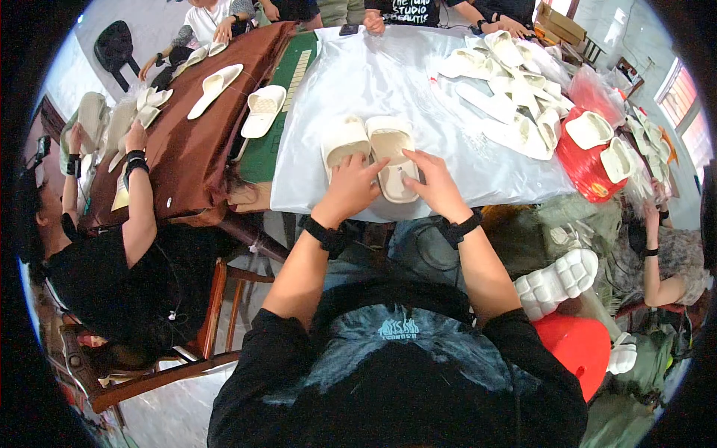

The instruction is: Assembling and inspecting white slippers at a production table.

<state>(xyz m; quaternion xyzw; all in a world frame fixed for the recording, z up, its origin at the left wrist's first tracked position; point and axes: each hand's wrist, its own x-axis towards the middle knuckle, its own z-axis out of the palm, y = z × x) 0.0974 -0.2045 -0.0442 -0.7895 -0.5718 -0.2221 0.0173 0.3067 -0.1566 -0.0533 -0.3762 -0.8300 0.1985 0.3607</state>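
A pair of cream slide slippers lies side by side on the white plastic sheet in front of me, heels toward me. My left hand [349, 189] rests over the heel end of the left slipper [343, 138], its thumb reaching to the edge of the right slipper [393, 168]. From the other side my right hand [435, 181] grips that right slipper, thumb on the footbed and forefinger near the strap. The left slipper's heel is hidden under my left hand.
A heap of cream slippers [515, 82] covers the sheet's [314, 97] far right, beside a red plastic bag [586, 168]. Single slippers lie on the brown cloth [187, 142] and green mat [261, 160] at left. Co-workers sit at both sides and stand across the table.
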